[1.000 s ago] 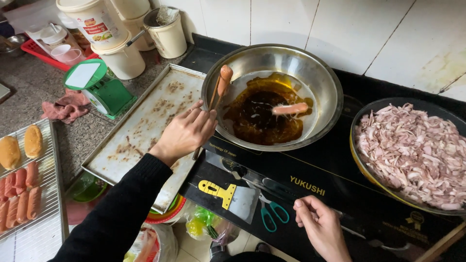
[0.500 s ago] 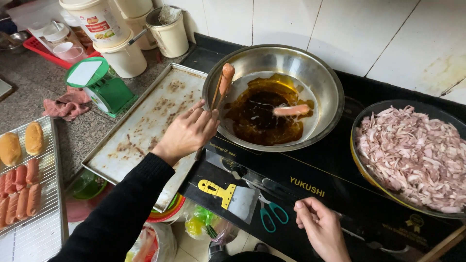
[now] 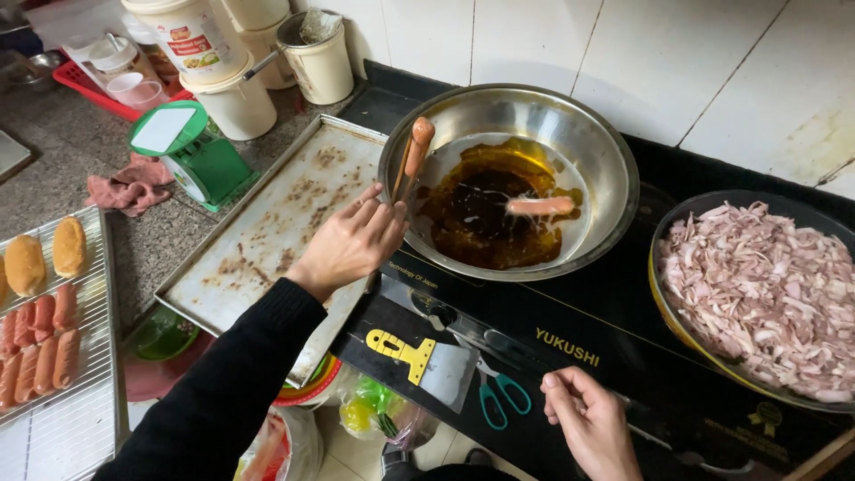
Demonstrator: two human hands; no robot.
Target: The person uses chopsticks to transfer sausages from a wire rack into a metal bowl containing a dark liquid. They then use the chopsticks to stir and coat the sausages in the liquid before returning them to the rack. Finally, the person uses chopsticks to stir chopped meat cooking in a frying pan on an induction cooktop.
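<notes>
The left hand (image 3: 352, 242) pinched a pair of chopsticks (image 3: 398, 191) between thumb and fingers, and the chopsticks gripped a sausage (image 3: 419, 144) that stood nearly upright over the near-left rim of the steel pan (image 3: 597, 147). Inside the pan lay a pool of dark oil (image 3: 476, 218), and a second sausage (image 3: 540, 206) floated in it toward the right side. The right hand (image 3: 588, 419) rested loosely curled on the black cooktop (image 3: 623, 312) in front of the pan, holding nothing that I could make out. Just left of that hand, on the cooktop's front edge, lay a pair of teal-handled scissors (image 3: 499, 392) and a scraper (image 3: 419, 356) with a yellow handle. Left of the pan sat a greasy metal tray (image 3: 267, 223), touching the cooktop's side. Beyond the tray stood a green kitchen scale (image 3: 191, 151) with a pink cloth (image 3: 129, 189) beside it. Far left of the pan a wire rack (image 3: 80, 401) carried more sausages (image 3: 36, 352) and two bread rolls (image 3: 44, 256). Right of the pan was a dark bowl (image 3: 677, 214) heaped with pinkish shredded meat (image 3: 766, 294). White tubs (image 3: 232, 80) stood behind the scale.
</notes>
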